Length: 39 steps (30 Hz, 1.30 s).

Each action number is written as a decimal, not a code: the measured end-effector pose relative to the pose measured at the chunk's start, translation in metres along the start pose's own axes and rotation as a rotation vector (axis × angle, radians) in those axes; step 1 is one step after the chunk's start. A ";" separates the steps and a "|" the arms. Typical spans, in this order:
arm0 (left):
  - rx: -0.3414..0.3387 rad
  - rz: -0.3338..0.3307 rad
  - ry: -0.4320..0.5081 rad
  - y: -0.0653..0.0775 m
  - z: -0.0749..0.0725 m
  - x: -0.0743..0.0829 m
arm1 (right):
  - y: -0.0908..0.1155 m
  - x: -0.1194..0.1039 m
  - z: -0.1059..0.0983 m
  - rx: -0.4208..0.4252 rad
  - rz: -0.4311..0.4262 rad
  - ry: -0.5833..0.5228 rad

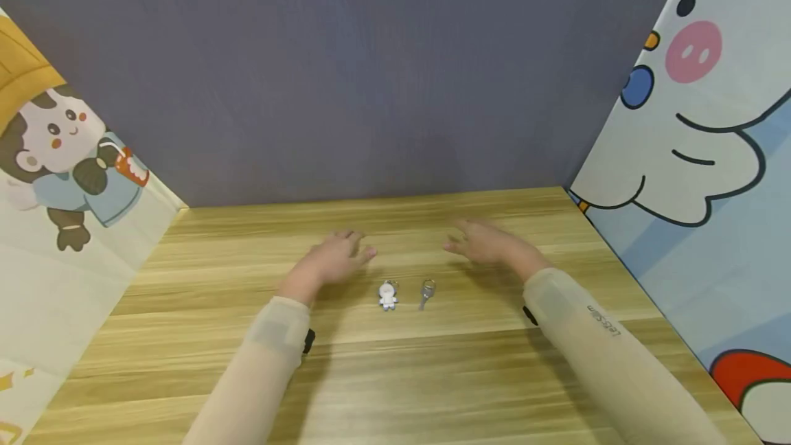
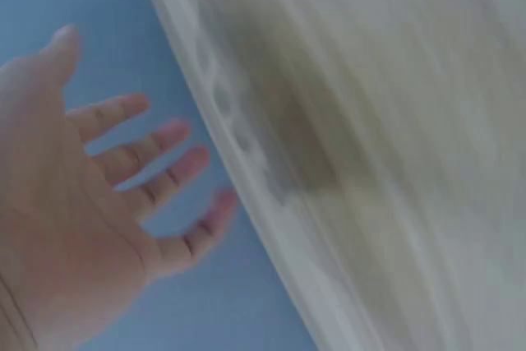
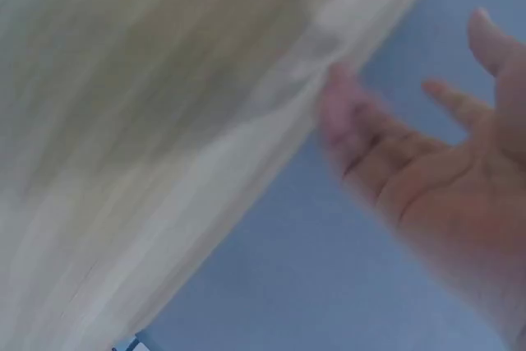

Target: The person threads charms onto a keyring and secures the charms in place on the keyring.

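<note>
A small white figure keychain (image 1: 387, 296) with a metal ring lies on the wooden table. Just right of it is a grey key (image 1: 426, 293) with a ring at its top. My left hand (image 1: 334, 256) hovers up and left of the keychain, fingers spread and relaxed; in the left wrist view the palm (image 2: 74, 219) is bare. Over the table to the right of the key, my right hand (image 1: 488, 244) is held with loose fingers. The right wrist view shows that hand (image 3: 444, 170) blurred, with nothing in it.
The wood-grain table (image 1: 420, 390) meets a dark grey-blue wall (image 1: 371, 74) at the back. Cartoon-printed panels stand on the left (image 1: 80, 246) and right (image 1: 655, 246). Both forearms, in pale sleeves, reach in from the front.
</note>
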<state>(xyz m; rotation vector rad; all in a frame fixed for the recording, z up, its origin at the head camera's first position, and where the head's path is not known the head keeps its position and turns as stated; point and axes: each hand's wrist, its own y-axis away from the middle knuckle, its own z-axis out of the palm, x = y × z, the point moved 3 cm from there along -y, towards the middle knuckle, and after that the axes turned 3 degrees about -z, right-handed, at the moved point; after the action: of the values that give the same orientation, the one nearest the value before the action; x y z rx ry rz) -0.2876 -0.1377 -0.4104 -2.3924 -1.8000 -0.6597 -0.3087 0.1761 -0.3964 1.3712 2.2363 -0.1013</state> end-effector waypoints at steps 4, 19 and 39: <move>-0.070 0.152 0.110 -0.008 0.012 0.016 | -0.006 -0.003 0.013 -0.086 -0.123 -0.128; -0.297 0.229 0.334 -0.033 0.030 0.018 | -0.024 -0.008 0.049 -0.244 -0.311 -0.185; -0.391 0.242 0.323 -0.043 0.037 0.021 | -0.022 -0.004 0.053 -0.247 -0.274 -0.210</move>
<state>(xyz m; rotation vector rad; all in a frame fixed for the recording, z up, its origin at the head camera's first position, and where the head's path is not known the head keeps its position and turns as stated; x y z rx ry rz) -0.3121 -0.0944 -0.4442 -2.4815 -1.3245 -1.3764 -0.3055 0.1451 -0.4447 0.8799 2.1623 -0.0580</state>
